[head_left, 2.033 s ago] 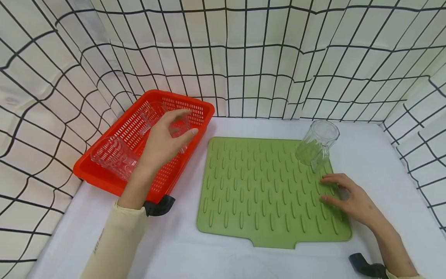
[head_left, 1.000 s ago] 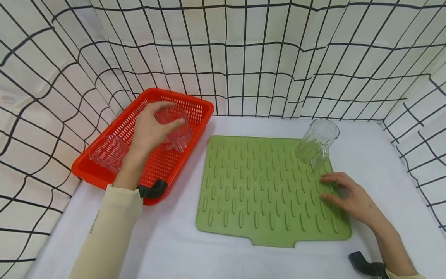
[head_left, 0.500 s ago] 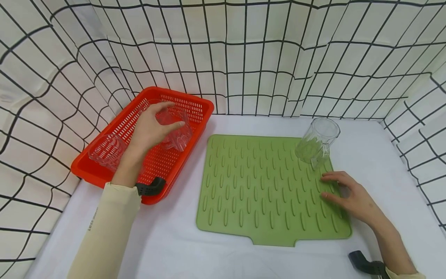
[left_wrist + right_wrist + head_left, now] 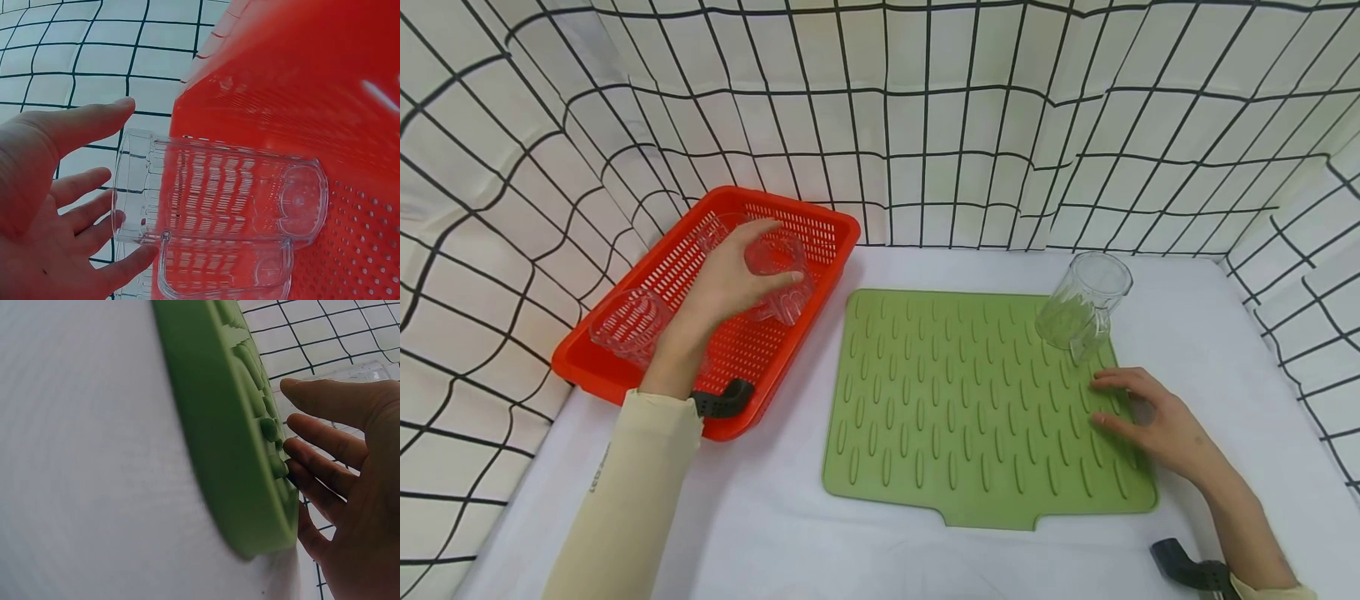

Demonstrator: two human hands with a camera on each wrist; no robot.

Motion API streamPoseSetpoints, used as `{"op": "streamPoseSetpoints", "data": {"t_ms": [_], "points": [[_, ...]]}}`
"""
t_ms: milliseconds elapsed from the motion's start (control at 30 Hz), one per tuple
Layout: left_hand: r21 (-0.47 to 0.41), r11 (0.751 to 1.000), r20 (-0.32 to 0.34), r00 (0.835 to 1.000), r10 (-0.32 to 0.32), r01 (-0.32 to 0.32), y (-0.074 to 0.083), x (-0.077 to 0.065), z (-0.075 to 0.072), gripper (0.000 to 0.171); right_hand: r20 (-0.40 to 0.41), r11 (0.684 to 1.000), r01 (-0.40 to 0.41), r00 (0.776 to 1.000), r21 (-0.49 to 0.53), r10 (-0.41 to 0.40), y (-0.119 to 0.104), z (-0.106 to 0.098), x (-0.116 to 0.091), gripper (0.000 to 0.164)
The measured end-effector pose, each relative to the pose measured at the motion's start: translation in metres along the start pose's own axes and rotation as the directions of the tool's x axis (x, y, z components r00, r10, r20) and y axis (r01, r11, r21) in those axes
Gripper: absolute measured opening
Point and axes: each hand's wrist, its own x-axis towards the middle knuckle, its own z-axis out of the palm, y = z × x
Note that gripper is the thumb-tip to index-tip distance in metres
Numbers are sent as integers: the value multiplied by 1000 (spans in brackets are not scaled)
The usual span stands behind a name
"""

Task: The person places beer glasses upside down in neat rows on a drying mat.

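My left hand [image 4: 722, 279] is over the red plastic basket [image 4: 587, 375], fingers and thumb spread beside the mouth of a clear glass mug [image 4: 219, 187]. In the left wrist view a gap shows between the thumb [image 4: 94, 125] and this mug, which has its handle below. Another clear glass [image 4: 628, 321] lies in the basket's near left part, partly behind my wrist. My right hand [image 4: 1161, 425] is at the right edge of the green ridged mat [image 4: 962, 417], fingers loosely bent and holding nothing. On the mat's far right corner a clear glass mug [image 4: 1078, 308] stands.
A black wire grid [image 4: 925, 150] over white cloth rises behind and on both sides. The basket sits close to the left grid. White cloth [image 4: 790, 517] covers the table. Black straps with mounts [image 4: 726, 400] are on both wrists.
My left hand has moved left and lower into the basket over the two seconds, then shifted slightly right in the last half second. The right hand and the mug on the mat have stayed put.
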Motion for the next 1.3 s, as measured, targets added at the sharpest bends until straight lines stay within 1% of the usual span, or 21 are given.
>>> {"op": "streamPoseSetpoints", "data": {"t_ms": [133, 200, 300, 433, 567, 867, 1133, 1300], "points": [[24, 1000, 25, 1000, 18, -19, -1, 3, 1, 88, 0, 1000, -3, 1000, 2, 3, 0, 0, 0, 44], [40, 999, 27, 999, 33, -34, -2, 4, 1, 88, 0, 1000, -4, 1000, 5, 4, -1, 0, 0, 44], [61, 997, 13, 999, 47, -48, -3, 5, 2, 84, 2, 1000, -5, 1000, 9, 5, -1, 0, 0, 44], [79, 996, -9, 999, 42, -42, -3, 4, 2, 81, 6, 1000, -10, 1000, 14, 10, -2, 0, -1, 44], [96, 995, -25, 999, 38, -36, -2, 3, 2, 81, 9, 1000, -19, 1000, 12, 19, -2, 0, -1, 43], [103, 995, -19, 1000, 18, -16, -2, 3, 2, 79, 8, 1000, -22, 1000, 12, 22, -2, 1, -1, 43], [114, 992, -24, 998, 65, -62, -7, 3, 4, 82, 10, 999, -32, 999, -3, 32, -2, 1, -1, 43], [109, 991, -19, 997, 76, -73, -8, 2, 4, 81, 11, 999, -36, 999, -1, 36, -3, 0, -1, 43]]}}
